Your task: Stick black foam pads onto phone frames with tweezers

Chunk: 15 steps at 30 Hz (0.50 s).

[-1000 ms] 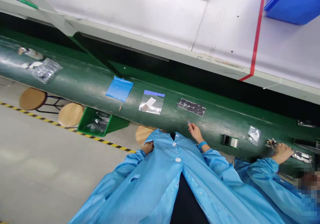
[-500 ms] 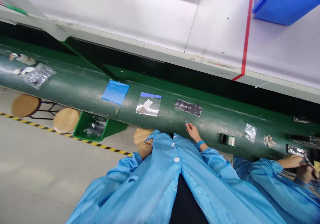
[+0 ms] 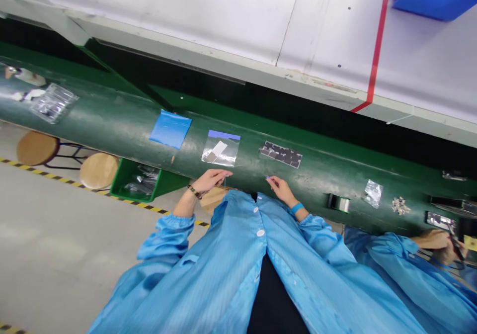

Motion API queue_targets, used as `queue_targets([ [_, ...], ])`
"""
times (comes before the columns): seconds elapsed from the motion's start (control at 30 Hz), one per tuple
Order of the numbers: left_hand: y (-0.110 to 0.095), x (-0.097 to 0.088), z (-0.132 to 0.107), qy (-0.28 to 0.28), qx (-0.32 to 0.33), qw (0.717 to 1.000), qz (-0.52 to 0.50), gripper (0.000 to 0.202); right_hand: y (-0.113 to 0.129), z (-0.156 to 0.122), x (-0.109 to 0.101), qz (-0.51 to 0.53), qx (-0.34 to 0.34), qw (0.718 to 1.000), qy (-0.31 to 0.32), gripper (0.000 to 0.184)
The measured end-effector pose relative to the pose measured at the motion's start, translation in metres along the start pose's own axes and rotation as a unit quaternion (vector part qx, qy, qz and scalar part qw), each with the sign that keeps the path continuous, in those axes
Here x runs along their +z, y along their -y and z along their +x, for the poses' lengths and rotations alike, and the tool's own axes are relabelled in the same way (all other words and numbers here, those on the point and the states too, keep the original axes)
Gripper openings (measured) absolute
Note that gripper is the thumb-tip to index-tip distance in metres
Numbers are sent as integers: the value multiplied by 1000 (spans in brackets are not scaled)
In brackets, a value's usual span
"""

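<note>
My left hand (image 3: 213,179) is over the front edge of the green bench, just below a clear plastic bag (image 3: 230,156) with a blue top strip. Its fingers are stretched out to the right, and I see nothing held in them. Inside the bag lies a flat white and brown-grey piece (image 3: 217,152). My right hand (image 3: 281,189) pinches a small, thin, pale bluish piece (image 3: 268,178), too small to name. Beyond that hand lies a sheet of dark rectangular pieces (image 3: 281,154).
A blue sheet or pouch (image 3: 170,129) and a clear tray (image 3: 54,103) lie leftward. To the right are a spool-like item (image 3: 339,203), a silvery bag (image 3: 373,193) and small parts (image 3: 400,206). A co-worker's hands (image 3: 441,242) work at far right. A shelf (image 3: 223,58) overhangs the bench; a green bin (image 3: 173,182) stands below.
My left hand has come up from beside my coat to the bench edge, its fingers now in sight. My right hand has moved slightly left with the small piece.
</note>
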State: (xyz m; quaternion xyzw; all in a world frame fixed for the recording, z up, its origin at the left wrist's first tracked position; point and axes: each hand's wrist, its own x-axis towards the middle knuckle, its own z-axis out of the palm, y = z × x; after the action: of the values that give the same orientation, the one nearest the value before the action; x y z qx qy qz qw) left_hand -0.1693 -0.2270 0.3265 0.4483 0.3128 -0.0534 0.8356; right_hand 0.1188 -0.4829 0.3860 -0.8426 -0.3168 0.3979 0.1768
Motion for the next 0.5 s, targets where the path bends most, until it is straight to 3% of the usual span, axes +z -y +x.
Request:
queue_targets([
  [0.1,9,30,15,-1,11,990,-138,50,26,-6,4,11,-33,999,22,62],
  [0.17,21,53,22,1,-2,978,-207,50,38,-10,5,17,-41,999,26,60],
  [0.23,34,63,25,-12,-15,964,-264,43,43,-12,5,20,-40,999,24,60],
  [0.33,47,47,26,-70,-19,940,-334,27,42,-15,5,24,-32,999,19,61],
  [0.43,52,6,22,-160,-8,910,-382,14,37,-15,8,24,-24,999,21,63],
  [0.5,53,-20,15,-216,2,891,-400,18,36,-14,11,21,-24,999,28,63],
])
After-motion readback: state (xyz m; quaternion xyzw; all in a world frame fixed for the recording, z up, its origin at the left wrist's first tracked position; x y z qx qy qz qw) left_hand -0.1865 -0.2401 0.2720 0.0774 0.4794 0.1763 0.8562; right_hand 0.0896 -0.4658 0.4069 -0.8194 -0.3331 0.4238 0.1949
